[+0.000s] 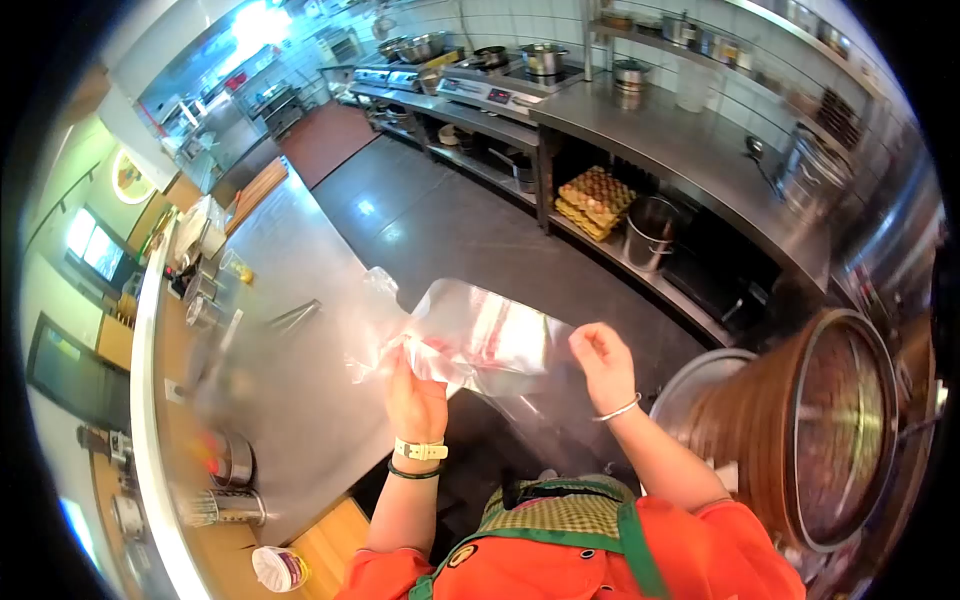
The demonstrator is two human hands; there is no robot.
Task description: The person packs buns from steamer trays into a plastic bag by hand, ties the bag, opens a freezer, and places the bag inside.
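Note:
Between my two hands a clear, shiny plastic sheet or bag [490,335] is spread out, crumpled at its left end and catching the light. My left hand [415,400], with a pale watch and a dark band at the wrist, is closed on the crumpled part, over the edge of the steel counter [310,430]. At the right end of the plastic is my right hand [605,368], its fingers curled together and a bangle at the wrist. Whether those fingers grip the plastic's edge cannot be made out.
A large wooden barrel [740,420] stands close on my right. Tongs [295,315], a small cup [236,266] and a utensil holder [235,507] are on the left counter. Across the floor, a steel bench [690,150] has egg trays [595,200] and a metal bucket [652,232] beneath.

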